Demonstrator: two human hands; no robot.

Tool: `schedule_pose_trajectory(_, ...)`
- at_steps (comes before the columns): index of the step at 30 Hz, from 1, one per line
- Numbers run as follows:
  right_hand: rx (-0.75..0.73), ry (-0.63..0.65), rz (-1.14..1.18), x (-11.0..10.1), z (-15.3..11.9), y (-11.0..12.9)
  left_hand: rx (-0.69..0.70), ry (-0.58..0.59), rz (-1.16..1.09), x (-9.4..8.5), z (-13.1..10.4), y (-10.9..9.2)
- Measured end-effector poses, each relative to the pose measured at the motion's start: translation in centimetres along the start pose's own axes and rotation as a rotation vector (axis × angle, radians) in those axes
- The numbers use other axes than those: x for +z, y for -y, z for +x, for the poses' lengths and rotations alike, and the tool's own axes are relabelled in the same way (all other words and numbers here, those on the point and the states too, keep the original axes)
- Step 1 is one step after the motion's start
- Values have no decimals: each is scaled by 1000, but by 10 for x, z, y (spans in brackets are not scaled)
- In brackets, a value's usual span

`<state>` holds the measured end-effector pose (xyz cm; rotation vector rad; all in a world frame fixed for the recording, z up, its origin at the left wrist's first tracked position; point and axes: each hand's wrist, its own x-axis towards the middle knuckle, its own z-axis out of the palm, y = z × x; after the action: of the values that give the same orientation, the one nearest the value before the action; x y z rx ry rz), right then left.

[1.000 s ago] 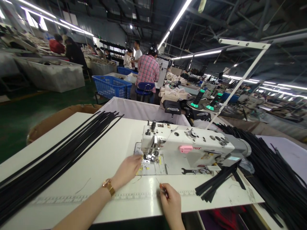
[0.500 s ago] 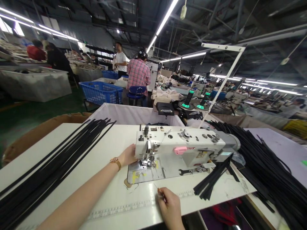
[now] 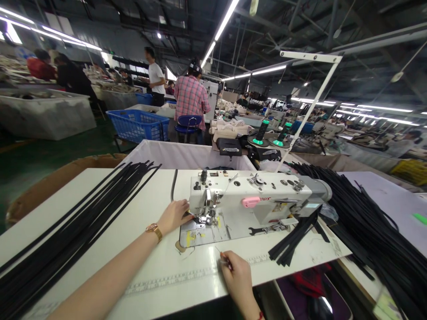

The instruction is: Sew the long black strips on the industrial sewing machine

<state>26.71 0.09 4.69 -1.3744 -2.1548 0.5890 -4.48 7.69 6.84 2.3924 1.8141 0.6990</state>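
Observation:
My left hand (image 3: 175, 216), with a watch at the wrist, is closed at the left end of a white sewing machine (image 3: 230, 195), its fingertips by the presser foot (image 3: 206, 218). A narrow black strip (image 3: 174, 186) runs from behind these fingers to the table's far edge; the pinched end is hidden. Nearer the front edge, my right hand (image 3: 236, 270) is curled around a thin pointed tool (image 3: 218, 251) with an orange part. Its point sticks out toward the machine; the rest is covered by the fingers.
Long black strips (image 3: 83, 209) lie in a bundle on the left, and another bundle (image 3: 360, 213) on the right. Short black strips (image 3: 293, 242) hang over the machine bed's right side. A wrench (image 3: 263, 230) lies by the machine. A measuring tape (image 3: 173, 281) runs along the front.
My left hand has shifted slightly left, out from behind the machine head, and the black strip now shows farther left of it. My right hand stays nearly still. The camera view has shifted slightly.

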Motion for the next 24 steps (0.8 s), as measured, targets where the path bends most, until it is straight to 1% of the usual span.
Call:
schedule_pose_trajectory(4, 8, -18, 22, 2, -1, -1, -8, 60, 42, 2, 1, 1)
schedule_pose_trajectory(8, 5, -13, 14, 4, -2, -3, 21, 103, 76, 2, -12, -2)
schedule_pose_trajectory(13, -2, 13, 23, 4, -1, -6, 124, 112, 143, 2, -34, -8)
schedule_pose_trajectory(17, -1, 6, 28, 5, 0, -7, 171, 137, 230, 0, -37, -8)
schedule_pose_trajectory(20, -2, 10, 25, 5, 0, -8, 202, 143, 221, 2, -40, -7)
schedule_pose_trajectory(22, -6, 13, 26, 5, 0, -8, 206, 133, 200, 5, -46, -13)
schedule_pose_trajectory(24, -4, 13, 25, 4, 0, -7, 200, 149, 204, 8, -52, -26)
